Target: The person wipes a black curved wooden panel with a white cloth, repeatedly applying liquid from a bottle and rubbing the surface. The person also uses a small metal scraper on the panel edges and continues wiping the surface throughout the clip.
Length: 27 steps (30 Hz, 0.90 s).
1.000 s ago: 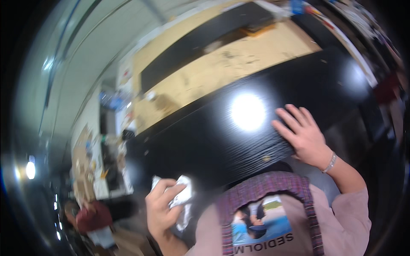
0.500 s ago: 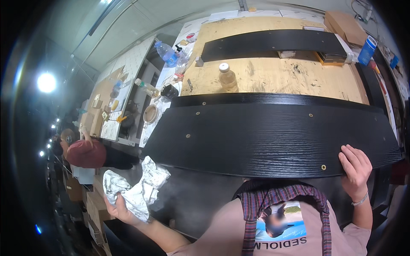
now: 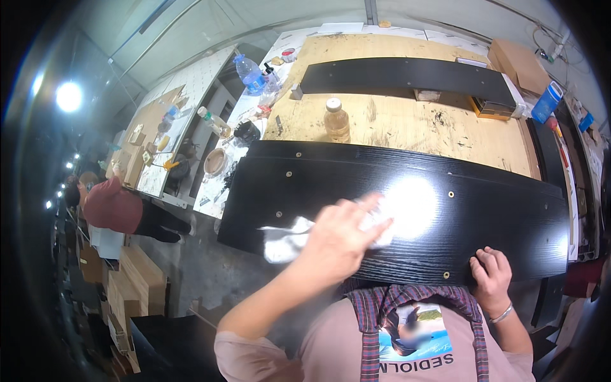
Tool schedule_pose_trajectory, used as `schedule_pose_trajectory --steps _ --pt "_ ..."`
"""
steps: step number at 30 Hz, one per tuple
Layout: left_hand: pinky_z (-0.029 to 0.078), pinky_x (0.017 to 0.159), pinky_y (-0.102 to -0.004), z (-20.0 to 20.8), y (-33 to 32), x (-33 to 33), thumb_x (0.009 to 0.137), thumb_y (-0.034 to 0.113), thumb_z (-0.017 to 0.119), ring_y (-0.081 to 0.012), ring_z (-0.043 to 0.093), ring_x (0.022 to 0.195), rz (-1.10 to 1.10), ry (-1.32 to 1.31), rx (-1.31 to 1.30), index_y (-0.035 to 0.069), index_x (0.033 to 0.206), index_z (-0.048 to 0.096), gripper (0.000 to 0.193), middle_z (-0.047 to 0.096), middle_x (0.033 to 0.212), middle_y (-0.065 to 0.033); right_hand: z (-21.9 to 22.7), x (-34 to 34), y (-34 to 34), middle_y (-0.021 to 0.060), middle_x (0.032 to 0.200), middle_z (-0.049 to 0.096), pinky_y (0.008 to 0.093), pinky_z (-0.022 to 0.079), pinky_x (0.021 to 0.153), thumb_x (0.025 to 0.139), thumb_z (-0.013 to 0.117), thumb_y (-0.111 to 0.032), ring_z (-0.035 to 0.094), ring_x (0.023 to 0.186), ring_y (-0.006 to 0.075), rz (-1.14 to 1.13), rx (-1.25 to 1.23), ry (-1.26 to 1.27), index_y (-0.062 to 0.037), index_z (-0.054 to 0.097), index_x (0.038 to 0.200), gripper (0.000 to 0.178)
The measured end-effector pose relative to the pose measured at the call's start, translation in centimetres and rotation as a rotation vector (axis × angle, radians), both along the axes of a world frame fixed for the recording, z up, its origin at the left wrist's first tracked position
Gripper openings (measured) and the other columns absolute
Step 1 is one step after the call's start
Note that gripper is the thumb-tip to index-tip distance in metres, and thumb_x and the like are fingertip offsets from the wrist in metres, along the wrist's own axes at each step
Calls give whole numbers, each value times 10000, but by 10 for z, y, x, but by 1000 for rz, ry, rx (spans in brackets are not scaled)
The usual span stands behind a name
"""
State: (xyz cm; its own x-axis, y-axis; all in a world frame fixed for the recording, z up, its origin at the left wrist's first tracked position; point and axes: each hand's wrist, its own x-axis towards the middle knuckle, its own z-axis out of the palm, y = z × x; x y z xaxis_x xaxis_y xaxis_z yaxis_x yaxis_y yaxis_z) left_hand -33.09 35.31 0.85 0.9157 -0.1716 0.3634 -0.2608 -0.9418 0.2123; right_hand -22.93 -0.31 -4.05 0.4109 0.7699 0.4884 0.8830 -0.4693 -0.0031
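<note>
A long black wood-grain panel [image 3: 509, 216], with several small brass-coloured fittings in it, lies across the near side of the table. My left hand [image 3: 340, 239] presses a crumpled white cloth [image 3: 286, 242] on the panel's middle, fingers curled over it and slightly smeared by motion. Part of the cloth trails out to the left of the hand. At the panel's near edge on the right, my right hand [image 3: 491, 275] grips the board, fingertips on its top face; its thumb is hidden.
A clear bottle of yellowish liquid [image 3: 337, 124] stands behind the panel on the stained wooden tabletop [image 3: 382, 118]. Farther back, another black panel [image 3: 407, 75] rests on blocks. Bottles, a black cup [image 3: 247, 132] and a round container [image 3: 215, 162] sit left. A person [image 3: 113, 205] stands far left.
My left hand has brought the cloth from left of the panel onto its middle. My right hand still holds the near edge, and the panel's near side sits lower and turned slightly in view.
</note>
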Motion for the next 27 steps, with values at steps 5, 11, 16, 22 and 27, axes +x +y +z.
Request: schedule_pose_trajectory --steps 5,11,16,22,27 --pt "516 939 -412 -23 105 -5 766 46 643 -306 628 1117 409 103 181 209 1184 753 462 632 1345 -88 -4 0 -2 159 1007 682 441 585 760 684 699 -45 659 935 349 -4 -1 19 -13 683 953 272" --pt "526 955 -360 -14 264 -205 868 -70 591 -242 678 1059 1173 -443 -523 -44 1285 650 421 684 1207 -154 42 9 2 163 944 689 428 605 779 634 693 0 686 874 347 57 3 104 25 691 903 270" --pt "560 853 -347 -51 209 -247 946 -69 559 -225 678 973 1199 -836 -1023 -95 1330 576 385 674 1153 -166 104 35 10 164 888 687 443 568 758 610 692 42 702 849 347 47 -16 -4 29 694 919 309" --pt "554 880 -338 -95 159 -205 939 -102 551 -209 675 990 1045 -793 -1175 -98 1325 589 388 682 1155 -160 122 103 30 155 842 588 418 463 750 690 780 -52 590 807 358 -99 179 -123 4 620 920 286" --pt "516 942 -325 -106 146 -202 888 -109 597 -192 655 1032 962 -739 -1021 -87 1287 631 400 670 1182 -123 138 149 43 133 773 586 352 442 707 818 796 -218 564 730 298 -102 299 37 28 638 909 306"
